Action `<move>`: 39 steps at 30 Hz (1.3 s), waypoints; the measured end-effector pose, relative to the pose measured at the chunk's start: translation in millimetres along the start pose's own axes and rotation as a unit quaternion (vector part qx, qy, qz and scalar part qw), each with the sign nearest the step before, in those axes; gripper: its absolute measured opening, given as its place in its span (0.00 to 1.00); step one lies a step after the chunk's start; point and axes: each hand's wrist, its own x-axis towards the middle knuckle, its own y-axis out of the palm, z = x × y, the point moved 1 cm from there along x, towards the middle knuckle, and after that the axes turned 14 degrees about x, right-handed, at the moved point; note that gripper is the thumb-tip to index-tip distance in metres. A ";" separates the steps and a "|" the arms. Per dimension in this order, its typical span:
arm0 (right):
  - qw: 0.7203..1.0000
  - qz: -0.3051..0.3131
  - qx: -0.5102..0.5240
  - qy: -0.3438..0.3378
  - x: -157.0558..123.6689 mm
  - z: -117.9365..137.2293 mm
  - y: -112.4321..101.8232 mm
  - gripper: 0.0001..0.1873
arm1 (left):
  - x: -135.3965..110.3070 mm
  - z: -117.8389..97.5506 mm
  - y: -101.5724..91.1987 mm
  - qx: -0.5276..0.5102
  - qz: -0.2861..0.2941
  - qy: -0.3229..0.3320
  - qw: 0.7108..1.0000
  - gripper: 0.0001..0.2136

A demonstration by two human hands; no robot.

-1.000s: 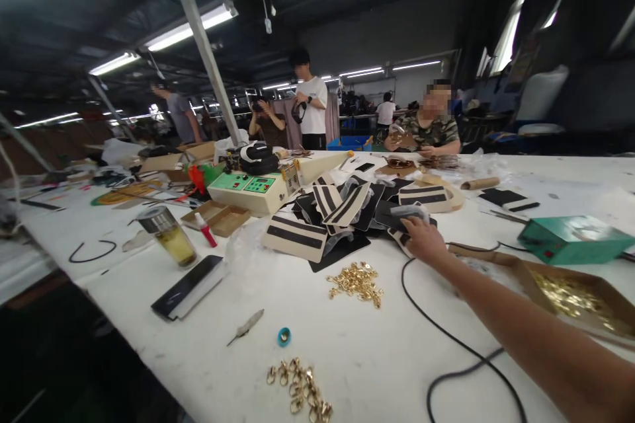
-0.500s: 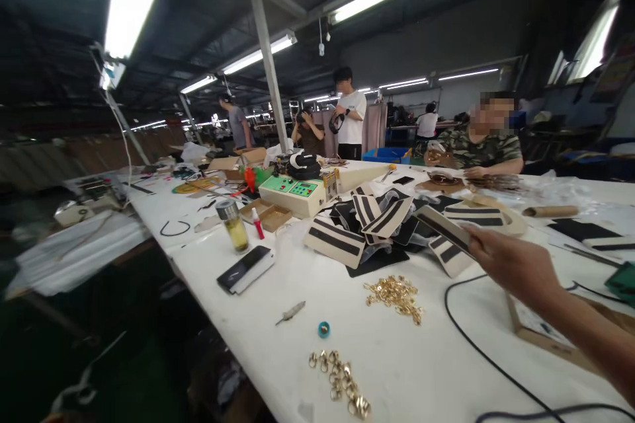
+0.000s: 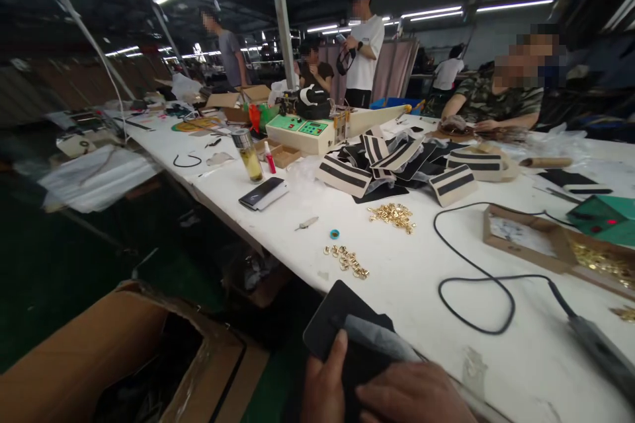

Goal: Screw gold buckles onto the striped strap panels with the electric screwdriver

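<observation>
Both my hands are at the bottom edge, close in front of me. My left hand (image 3: 325, 386) is closed on a flat black piece (image 3: 330, 317), thumb pressed on its top. My right hand (image 3: 414, 396) lies closed over the same piece, beside a grey see-through film (image 3: 377, 340) on it. The piece overhangs the near edge of the white table (image 3: 397, 304). Farther out lie a pile of cream pieces with black stripes (image 3: 347, 175), a heap of gold metal fittings (image 3: 391, 215) and a smaller cluster of gold fittings (image 3: 347, 259).
A black cable (image 3: 476, 277) loops across the table on the right, by a cardboard tray (image 3: 526, 238) and a green box (image 3: 605, 218). A phone (image 3: 262, 193), a bottle (image 3: 248, 155) and a control unit (image 3: 307, 132) stand further back. An open carton (image 3: 124, 344) sits on the floor at left. A seated person (image 3: 496, 102) works opposite; others stand behind.
My right hand took a piece from the striped pile and drew back to me. Both hands now hold a black piece at the table's near edge. My view tipped down and left.
</observation>
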 end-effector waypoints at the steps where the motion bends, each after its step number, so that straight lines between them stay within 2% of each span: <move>1: 0.999 -0.008 0.030 0.026 6.9 -3.8 -4.4 0.08 | 2.3 1.6 -7.9 -0.015 -0.002 -0.007 1.000 0.28; 3: 0.990 -0.051 0.060 0.119 17.4 -25.0 -14.6 0.07 | 5.6 -0.2 -20.9 -0.037 -0.004 0.000 0.999 0.26; 5: 0.965 -0.098 0.062 0.234 22.0 -59.9 -20.9 0.08 | 7.4 -7.1 -30.8 -0.029 -0.017 0.027 0.999 0.25; 7: 0.941 -0.096 0.053 0.320 22.1 -96.7 -19.9 0.09 | 8.5 -16.2 -37.2 -0.009 -0.022 0.060 0.998 0.25; 9: 0.930 -0.072 0.034 0.358 20.7 -123.5 -12.6 0.11 | 10.0 -24.6 -39.9 0.003 -0.023 0.090 0.996 0.26; 12: 0.924 -0.042 -0.030 0.378 20.6 -137.9 2.5 0.11 | 13.9 -32.0 -38.3 0.002 -0.019 0.116 0.993 0.24; 17: 0.900 -0.016 -0.105 0.423 26.5 -137.1 15.5 0.09 | 20.8 -32.5 -31.5 -0.002 0.002 0.119 0.993 0.24; 21: 0.899 -0.013 -0.087 0.428 25.9 -145.1 11.9 0.08 | 23.2 -29.5 -29.5 0.010 0.007 0.110 0.994 0.26; 28: 0.905 0.009 -0.069 0.420 25.2 -155.8 6.9 0.09 | 23.9 -26.1 -25.6 0.000 0.049 0.105 0.993 0.30; 31: 0.914 0.021 -0.066 0.401 26.4 -155.9 3.9 0.08 | 22.6 -27.6 -24.8 0.002 0.059 0.106 0.993 0.29; 35: 0.920 0.036 -0.064 0.384 24.6 -157.0 -1.2 0.13 | 23.0 -27.9 -24.9 0.006 0.084 0.124 0.989 0.27; 39: 0.925 0.027 -0.054 0.376 20.7 -162.1 -4.2 0.15 | 24.7 -24.9 -24.9 0.023 0.098 0.138 0.985 0.24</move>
